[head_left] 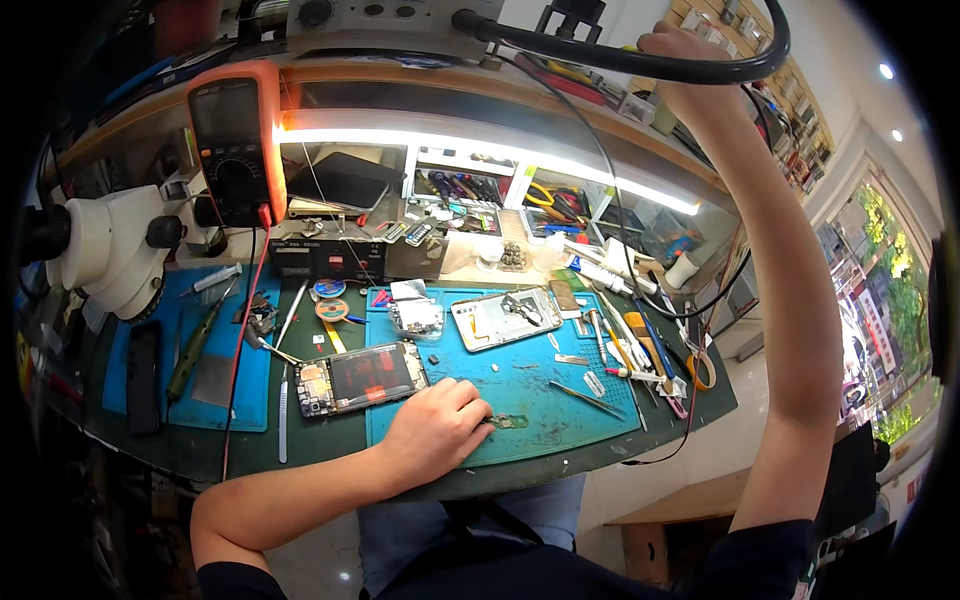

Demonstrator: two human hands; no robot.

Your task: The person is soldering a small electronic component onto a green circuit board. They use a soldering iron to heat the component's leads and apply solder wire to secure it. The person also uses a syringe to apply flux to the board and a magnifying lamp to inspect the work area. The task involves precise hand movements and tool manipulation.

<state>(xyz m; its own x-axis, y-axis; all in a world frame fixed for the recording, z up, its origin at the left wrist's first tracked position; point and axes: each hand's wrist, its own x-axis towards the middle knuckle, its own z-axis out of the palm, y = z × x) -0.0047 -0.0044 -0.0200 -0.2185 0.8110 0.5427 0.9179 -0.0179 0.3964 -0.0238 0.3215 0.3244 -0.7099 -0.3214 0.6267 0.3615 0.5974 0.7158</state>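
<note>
On the blue repair mat (545, 440), my left hand (435, 425) has its fingers curled and pressed together at the left end of a small green circuit board (510, 421). An opened phone with its battery showing (362, 378) lies just left of that hand. Beyond it is a silver phone frame (506, 320). My right arm stretches up to the shelf at the upper right. There my right hand (685, 50) is closed beside a thick black hose (640, 66) that partly covers it. What its fingers hold is hidden.
An orange multimeter (236, 145) and a white microscope (115, 245) stand at the left. Tweezers (588, 400), brushes (650, 340) and other hand tools lie along the mat's right side. A red lead (245, 345) crosses the left of the bench.
</note>
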